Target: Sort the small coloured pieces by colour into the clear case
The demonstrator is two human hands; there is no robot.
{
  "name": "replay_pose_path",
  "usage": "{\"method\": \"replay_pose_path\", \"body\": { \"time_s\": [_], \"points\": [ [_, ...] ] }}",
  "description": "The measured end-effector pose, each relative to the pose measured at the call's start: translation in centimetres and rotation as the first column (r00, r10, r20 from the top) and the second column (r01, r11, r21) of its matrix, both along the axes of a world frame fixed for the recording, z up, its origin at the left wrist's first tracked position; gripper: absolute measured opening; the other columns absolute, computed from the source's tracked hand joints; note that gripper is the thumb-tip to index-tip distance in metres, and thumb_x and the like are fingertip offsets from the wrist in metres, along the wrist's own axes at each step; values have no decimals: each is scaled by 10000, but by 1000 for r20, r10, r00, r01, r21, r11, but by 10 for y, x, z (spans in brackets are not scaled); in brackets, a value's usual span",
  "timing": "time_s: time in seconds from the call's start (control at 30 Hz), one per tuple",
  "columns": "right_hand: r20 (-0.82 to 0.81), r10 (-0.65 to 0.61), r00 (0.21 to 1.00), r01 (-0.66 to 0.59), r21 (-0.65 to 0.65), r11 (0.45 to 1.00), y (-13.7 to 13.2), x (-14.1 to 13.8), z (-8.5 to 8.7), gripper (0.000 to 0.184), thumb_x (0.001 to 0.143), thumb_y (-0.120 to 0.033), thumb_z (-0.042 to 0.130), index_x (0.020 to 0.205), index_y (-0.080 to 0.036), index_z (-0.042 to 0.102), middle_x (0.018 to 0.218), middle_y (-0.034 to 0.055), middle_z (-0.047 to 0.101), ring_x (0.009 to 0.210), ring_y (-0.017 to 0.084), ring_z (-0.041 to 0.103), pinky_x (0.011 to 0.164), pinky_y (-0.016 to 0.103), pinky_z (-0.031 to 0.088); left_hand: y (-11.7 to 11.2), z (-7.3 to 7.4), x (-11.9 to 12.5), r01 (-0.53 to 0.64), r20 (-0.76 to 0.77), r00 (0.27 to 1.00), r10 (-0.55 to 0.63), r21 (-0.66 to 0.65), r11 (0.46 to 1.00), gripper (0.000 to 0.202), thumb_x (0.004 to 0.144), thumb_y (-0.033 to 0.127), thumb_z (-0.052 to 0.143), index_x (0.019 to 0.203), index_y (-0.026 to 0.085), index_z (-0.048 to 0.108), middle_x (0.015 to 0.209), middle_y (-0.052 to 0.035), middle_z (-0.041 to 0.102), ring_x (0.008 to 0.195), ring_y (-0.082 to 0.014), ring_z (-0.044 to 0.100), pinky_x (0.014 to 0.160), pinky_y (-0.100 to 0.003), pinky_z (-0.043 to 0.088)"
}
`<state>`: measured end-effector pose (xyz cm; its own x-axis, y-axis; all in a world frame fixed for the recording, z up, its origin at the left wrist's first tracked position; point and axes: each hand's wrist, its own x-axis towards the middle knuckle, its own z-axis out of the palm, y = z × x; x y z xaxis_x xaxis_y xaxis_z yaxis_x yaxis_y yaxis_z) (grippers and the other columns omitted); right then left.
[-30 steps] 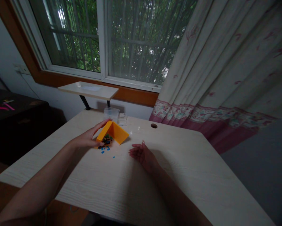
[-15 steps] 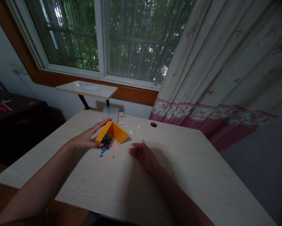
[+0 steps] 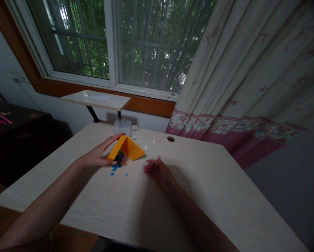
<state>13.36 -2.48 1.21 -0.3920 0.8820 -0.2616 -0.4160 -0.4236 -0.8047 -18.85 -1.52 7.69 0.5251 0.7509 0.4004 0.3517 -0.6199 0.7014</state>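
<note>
My left hand [image 3: 99, 155] grips an orange plastic box [image 3: 128, 148] by its near side and holds it tipped over on the pale wooden table [image 3: 136, 206]. Small blue pieces [image 3: 116, 165] lie in a little heap under its open mouth, with a few scattered toward me. My right hand [image 3: 158, 171] rests on the table to the right of the box, palm turned inward, fingers loosely apart, holding nothing.
Two small clear plastic containers [image 3: 123, 123] stand at the table's far edge behind the orange box. A round cable hole [image 3: 170, 139] is to their right. A white shelf [image 3: 96, 99] sits below the window. A curtain [image 3: 251, 77] hangs at right, dark furniture [image 3: 20, 136] at left.
The orange box has tipped further over in my left hand, and more blue pieces have spilled onto the table. My right hand has stayed in place.
</note>
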Motion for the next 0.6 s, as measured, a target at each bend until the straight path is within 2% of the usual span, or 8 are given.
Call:
{"method": "replay_pose_path", "body": {
  "time_s": [0.13, 0.23, 0.33, 0.47, 0.6],
  "points": [
    [-2, -13, 1000, 13, -5, 1000, 0, -1, 0, 533, 999, -522, 343, 920, -138, 704, 819, 103, 748, 772, 168, 723, 788, 308, 553, 1, -3, 1, 21, 84, 996, -16, -59, 998, 956, 738, 366, 744, 1540, 256, 235, 1605, -110, 224, 1464, -360, 231, 1198, -556, 155],
    [-5, -9, 1000, 9, -6, 1000, 0, -1, 1, 527, 1001, -514, 341, 925, -138, 704, 821, 100, 748, 774, 169, 724, 783, 306, 554, 0, -3, 3, 24, 125, 992, -13, -89, 996, 961, 702, 347, 774, 1525, 270, 283, 1597, -97, 254, 1461, -368, 236, 1194, -568, 158],
    [-3, -2, 1000, 2, 1, 1000, 1, 0, 1, 519, 990, -531, 366, 928, -141, 703, 829, 98, 748, 769, 160, 720, 778, 297, 552, -3, 0, 9, 5, 246, 969, 36, -165, 986, 936, 663, 324, 798, 1493, 274, 367, 1567, -92, 327, 1438, -371, 293, 1189, -536, 228],
    [9, 8, 1000, -8, 27, 1000, 1, 1, -1, 461, 932, -556, 493, 942, -142, 696, 840, 93, 748, 775, 159, 715, 778, 293, 554, -6, -1, 23, 30, 499, 850, 168, -363, 931, 947, 633, 368, 800, 1481, 264, 391, 1497, -113, 436, 1337, -384, 452, 1090, -498, 419],
    [87, 10, 996, -24, 157, 987, -2, -1, -8, 387, 786, -465, 737, 1027, -173, 660, 895, 66, 746, 806, 156, 710, 791, 295, 549, -3, -9, 33, 107, 665, 710, 234, -430, 896, 975, 613, 480, 791, 1472, 255, 388, 1485, -107, 455, 1355, -364, 433, 1072, -454, 448]
  ]
}}
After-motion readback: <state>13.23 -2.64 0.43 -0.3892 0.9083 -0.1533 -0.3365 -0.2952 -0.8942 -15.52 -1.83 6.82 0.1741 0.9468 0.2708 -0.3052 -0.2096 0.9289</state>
